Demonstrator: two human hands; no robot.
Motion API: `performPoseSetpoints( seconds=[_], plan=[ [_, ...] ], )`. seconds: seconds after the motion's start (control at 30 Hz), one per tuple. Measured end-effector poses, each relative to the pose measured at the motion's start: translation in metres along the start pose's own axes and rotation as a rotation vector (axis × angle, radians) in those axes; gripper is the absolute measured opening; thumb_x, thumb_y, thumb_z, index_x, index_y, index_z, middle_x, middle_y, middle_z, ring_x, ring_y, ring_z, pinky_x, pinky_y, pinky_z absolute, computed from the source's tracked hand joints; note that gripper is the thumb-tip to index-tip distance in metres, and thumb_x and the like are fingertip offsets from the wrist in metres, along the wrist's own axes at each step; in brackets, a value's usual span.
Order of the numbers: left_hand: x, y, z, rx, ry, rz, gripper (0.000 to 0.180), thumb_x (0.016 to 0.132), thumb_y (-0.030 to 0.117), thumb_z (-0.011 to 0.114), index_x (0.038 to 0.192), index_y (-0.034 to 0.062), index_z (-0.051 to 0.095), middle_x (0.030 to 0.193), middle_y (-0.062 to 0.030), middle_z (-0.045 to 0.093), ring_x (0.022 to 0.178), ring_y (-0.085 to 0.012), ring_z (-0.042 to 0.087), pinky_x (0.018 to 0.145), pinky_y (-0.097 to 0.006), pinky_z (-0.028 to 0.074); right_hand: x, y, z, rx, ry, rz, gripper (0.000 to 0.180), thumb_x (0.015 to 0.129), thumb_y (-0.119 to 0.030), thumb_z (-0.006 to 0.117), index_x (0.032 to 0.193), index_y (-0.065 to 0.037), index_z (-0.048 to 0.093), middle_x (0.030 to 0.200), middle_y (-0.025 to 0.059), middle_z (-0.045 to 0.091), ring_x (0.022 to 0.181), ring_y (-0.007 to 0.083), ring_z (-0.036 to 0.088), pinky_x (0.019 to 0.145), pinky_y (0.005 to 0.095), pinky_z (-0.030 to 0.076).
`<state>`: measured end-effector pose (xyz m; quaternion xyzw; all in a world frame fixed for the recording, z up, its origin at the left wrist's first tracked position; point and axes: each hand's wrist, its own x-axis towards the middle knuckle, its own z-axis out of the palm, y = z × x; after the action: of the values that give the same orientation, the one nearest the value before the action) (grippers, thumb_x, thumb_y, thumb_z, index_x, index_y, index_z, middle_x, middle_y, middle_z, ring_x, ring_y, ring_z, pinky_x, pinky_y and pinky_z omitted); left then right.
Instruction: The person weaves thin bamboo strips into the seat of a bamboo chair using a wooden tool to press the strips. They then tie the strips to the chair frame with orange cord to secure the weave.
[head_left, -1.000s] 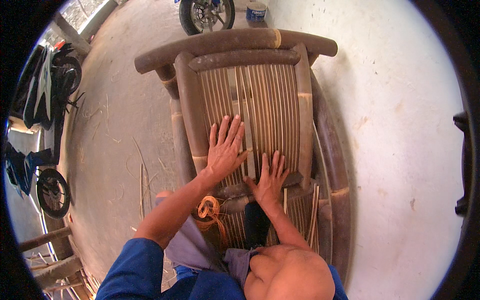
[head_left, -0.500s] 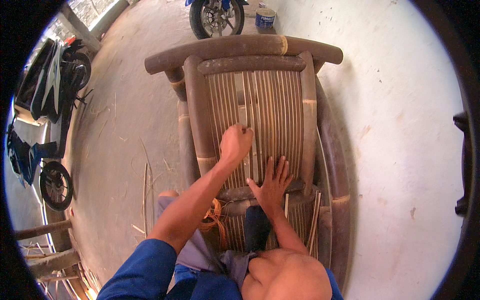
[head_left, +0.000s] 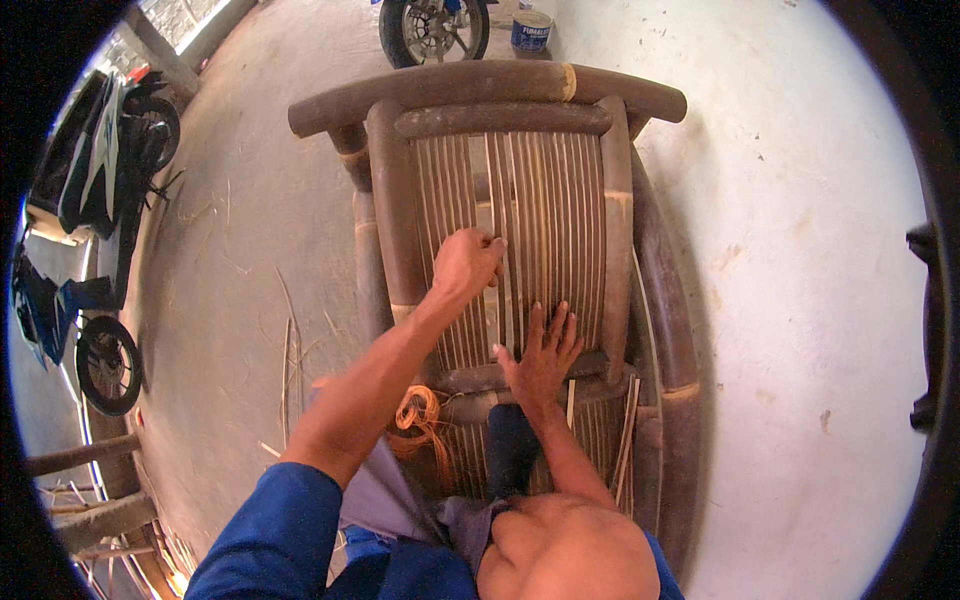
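Since a second ago the left hand (head_left: 465,265) has gone from lying flat with spread fingers on the slats to a curled grip higher up the panel, and the whole brown bamboo chair frame (head_left: 480,85) now sits larger and nearer the middle of the view. The left hand's fingers are bunched and pinching one pale thin bamboo slat (head_left: 497,225) in the left half of the chair's slatted back panel. The right hand (head_left: 540,350) lies open, fingers spread, pressed flat on the slats just above the lower dark crossbar (head_left: 470,378) of the panel.

A coil of orange cord (head_left: 420,415) rests near the lower left corner of the panel, beside the person's left forearm in its blue sleeve (head_left: 270,530). Loose pale bamboo strips (head_left: 630,440) stand along the chair's right edge.

On the concrete floor (head_left: 780,250) beyond the chair's top rail stands a small blue-and-white paint can (head_left: 530,30); what it contains cannot be seen. Just beside it is a motorbike wheel (head_left: 432,28). A parked scooter (head_left: 100,170) stands at the left edge of the floor.
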<state>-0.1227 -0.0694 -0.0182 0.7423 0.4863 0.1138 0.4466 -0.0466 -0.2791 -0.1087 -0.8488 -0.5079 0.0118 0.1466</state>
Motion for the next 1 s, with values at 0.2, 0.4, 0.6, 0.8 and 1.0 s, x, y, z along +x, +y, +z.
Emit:
performPoseSetpoints(
  seconds=[0.2,0.4,0.6,0.8,1.0],
  plan=[
    [-0.068,-0.019,0.029,0.269,-0.053,0.102,0.043,0.098,0.036,0.059,0.111,-0.0033,0.071,0.087,-0.0263,0.073,0.081,-0.0467,0.072,0.079,-0.054,0.058,-0.008,0.016,-0.005,-0.011,0.033,-0.087,0.107,0.081,-0.065,0.073,0.162,-0.010,0.030,0.170,0.0244,0.016,0.154,0.0482,0.018,0.114,0.0771,0.019],
    [-0.104,-0.033,0.078,-0.138,0.125,0.071,0.068,0.100,0.025,0.061,0.157,0.0031,0.032,0.126,-0.0328,0.067,0.115,-0.0419,0.068,0.097,-0.047,0.054,-0.016,0.014,-0.002,0.026,0.013,-0.029,0.109,0.083,-0.070,0.069,0.163,-0.009,0.027,0.170,0.0256,0.015,0.154,0.0500,0.017,0.114,0.0771,0.020],
    [-0.082,-0.040,0.059,-0.576,-0.016,-0.183,0.062,0.102,0.026,0.058,0.155,0.0020,0.037,0.122,-0.0260,0.065,0.110,-0.0327,0.064,0.094,-0.041,0.050,-0.012,0.012,-0.002,0.068,0.037,-0.048,0.109,0.084,-0.059,0.076,0.165,-0.014,0.020,0.171,0.0242,0.007,0.154,0.0523,0.012,0.113,0.0797,0.017],
    [-0.068,-0.022,0.048,-0.405,-0.063,-0.149,0.071,0.101,0.034,0.058,0.159,0.0032,0.031,0.119,-0.0306,0.070,0.109,-0.0407,0.070,0.095,-0.046,0.052,-0.008,0.006,0.001,0.087,0.022,0.004,0.096,0.088,-0.051,0.075,0.163,-0.014,0.028,0.169,0.0273,0.012,0.151,0.0553,0.016,0.111,0.0816,0.018],
    [-0.095,0.002,0.017,0.036,-0.256,-0.056,0.077,0.102,0.033,0.058,0.162,0.0016,0.020,0.118,-0.0341,0.068,0.118,-0.0443,0.066,0.096,-0.049,0.053,-0.005,0.013,-0.007,0.056,0.056,-0.029,0.090,0.087,-0.053,0.074,0.159,-0.012,0.038,0.167,0.0281,0.019,0.148,0.0545,0.023,0.112,0.0808,0.018]
  ],
)
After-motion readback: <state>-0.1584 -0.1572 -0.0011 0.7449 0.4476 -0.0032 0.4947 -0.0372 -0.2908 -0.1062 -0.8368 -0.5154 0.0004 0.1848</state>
